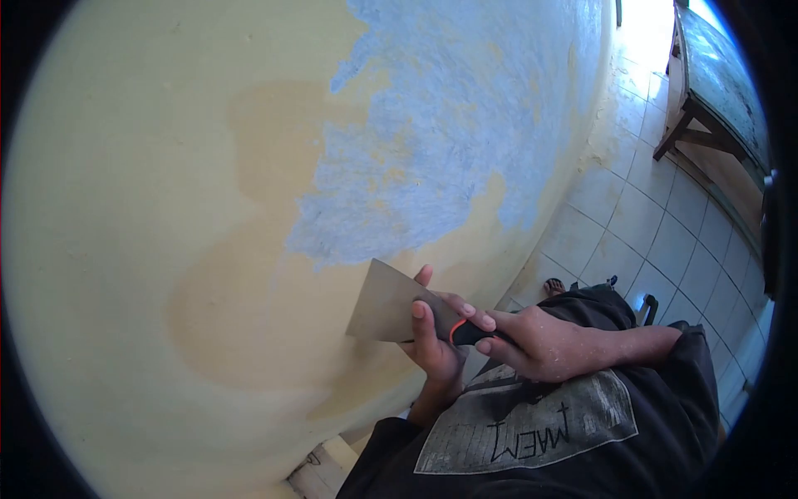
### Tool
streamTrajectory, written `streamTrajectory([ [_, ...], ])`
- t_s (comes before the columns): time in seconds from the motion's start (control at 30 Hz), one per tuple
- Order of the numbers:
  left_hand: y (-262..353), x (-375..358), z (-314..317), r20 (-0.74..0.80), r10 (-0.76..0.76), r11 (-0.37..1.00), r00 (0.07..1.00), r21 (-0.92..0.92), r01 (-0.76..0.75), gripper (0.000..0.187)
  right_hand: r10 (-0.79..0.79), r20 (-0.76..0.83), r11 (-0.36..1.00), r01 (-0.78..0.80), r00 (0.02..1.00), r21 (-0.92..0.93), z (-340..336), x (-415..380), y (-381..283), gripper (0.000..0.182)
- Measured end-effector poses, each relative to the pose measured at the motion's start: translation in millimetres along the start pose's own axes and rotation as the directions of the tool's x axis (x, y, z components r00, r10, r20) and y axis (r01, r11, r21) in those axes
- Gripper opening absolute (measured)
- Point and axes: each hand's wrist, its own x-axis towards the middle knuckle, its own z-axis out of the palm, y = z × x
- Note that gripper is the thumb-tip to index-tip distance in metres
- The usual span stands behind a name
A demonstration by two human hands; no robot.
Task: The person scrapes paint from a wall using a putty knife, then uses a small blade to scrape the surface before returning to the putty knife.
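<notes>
A wide-bladed putty knife with a black and red-orange handle is held in front of the wall, its flat blade pointing left. My right hand is closed around the handle, with pale dust specks on the skin. My left hand grips the tool where the blade meets the handle, thumb in front and fingers behind. Beside the blade stretches a yellowish wall. A rough blue-white patch covers part of it, just above the blade. Darker tan areas show on the wall near the tool.
White floor tiles run along the wall's foot at right. A wooden table with a dark top stands at upper right. My foot shows beyond my dark clothing. A pale object sits low by the wall.
</notes>
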Motion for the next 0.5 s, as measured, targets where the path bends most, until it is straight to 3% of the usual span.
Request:
streamTrajectory([
  [0.1,-9.5,-7.9,0.4,-0.032,-0.066,0.998,0.997,-0.006,0.066,0.051,-0.038,-0.026,0.999,0.038,0.999,-0.012,-4.6,-5.9,-2.5,0.031],
  [0.17,-6.5,-3.5,-2.4,0.006,-0.013,0.999,1.000,-0.038,0.013,0.051,-0.106,-0.057,0.994,0.105,0.993,-0.027,0.0,-3.9,2.3,0.031],
  [0.37,-8.8,-7.6,-6.3,-0.034,-0.044,0.999,0.998,-0.013,0.044,0.051,0.018,-0.002,1.000,-0.018,1.000,-0.008,-1.5,-5.5,-0.9,0.031],
  [0.5,1.8,-0.7,1.6,-0.029,0.007,0.999,1.000,-0.040,-0.008,0.050,-0.057,-0.049,0.998,0.057,0.997,-0.014,7.4,0.5,4.0,0.032],
])
